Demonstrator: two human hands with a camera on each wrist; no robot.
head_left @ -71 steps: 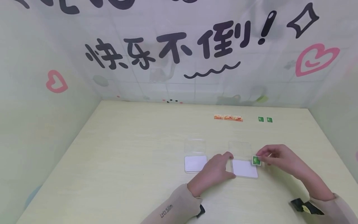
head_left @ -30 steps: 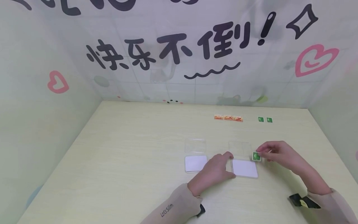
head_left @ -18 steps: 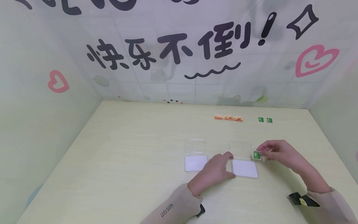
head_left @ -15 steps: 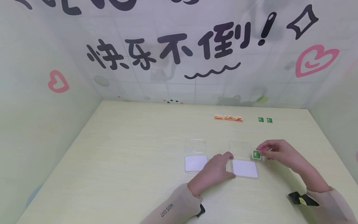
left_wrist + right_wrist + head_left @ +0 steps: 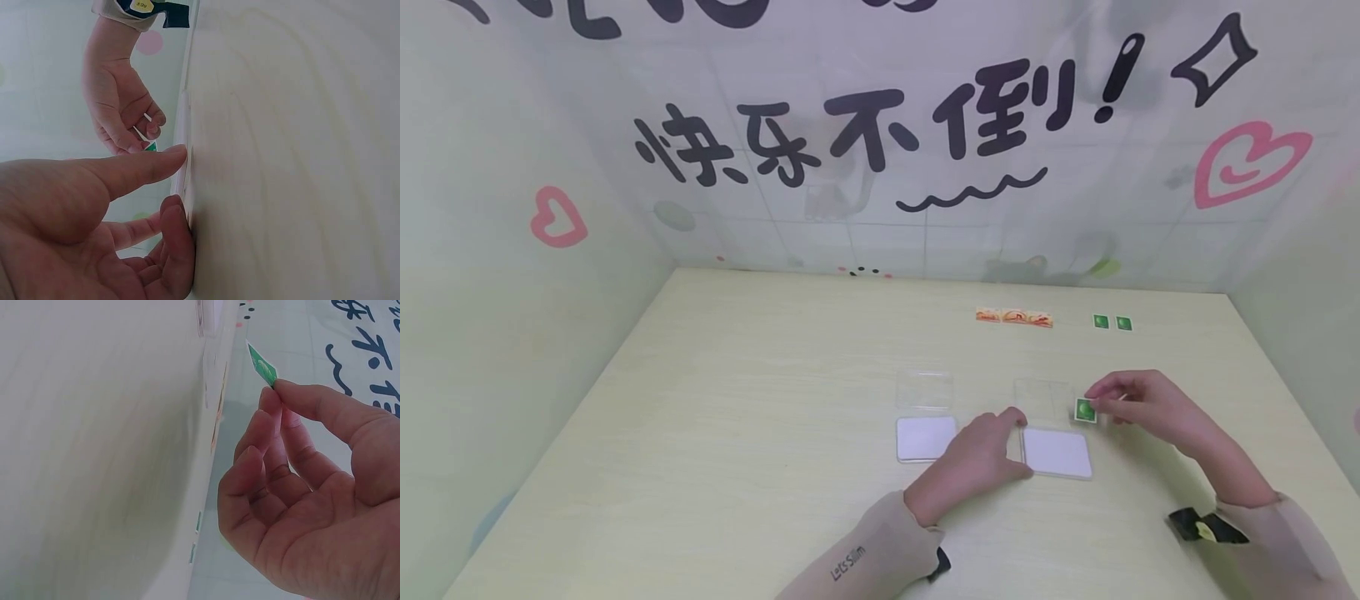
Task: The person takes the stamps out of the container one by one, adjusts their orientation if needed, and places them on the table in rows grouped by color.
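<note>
My right hand pinches a small green stamp with a white border between thumb and fingertip. In the right wrist view the stamp is held up by one corner, off the table. It is just beyond the far right corner of a flat clear case with a white face. At that case's left end is my left hand, its thumb at the near corner and a finger at the far corner. In the left wrist view the left thumb lies straight along the case's edge.
A second white-faced case lies left, partly behind my left hand. Clear plastic covers lie behind both cases. Farther back are several orange stamps in a row and two green stamps. Printed walls enclose the pale table.
My right hand has moved back and up with the green stamp, from over the case's right corner to just beyond it. My left hand and the case have stayed in place.
</note>
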